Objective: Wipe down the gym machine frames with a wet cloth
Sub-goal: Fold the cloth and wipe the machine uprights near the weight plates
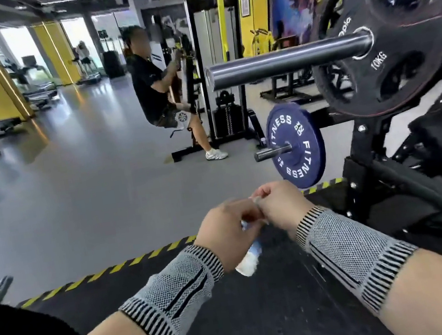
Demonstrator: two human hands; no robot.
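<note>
My left hand (228, 235) and my right hand (280, 205) meet in front of me, both in grey knitted wristbands. Between them they hold a white and blue cloth (249, 260); its loose end hangs below my left hand, and my right fingers pinch its upper corner. The black machine frame (377, 144) stands to the right, a little beyond my hands. A steel bar sleeve (284, 63) juts out from it toward the left.
A black 10 kg plate (394, 26) sits on the upper sleeve and a blue plate (296, 144) on a lower peg. A black mat with a yellow-black hazard edge (141, 258) lies underfoot. A person (156, 91) works at a cable machine ahead. Treadmills line the left.
</note>
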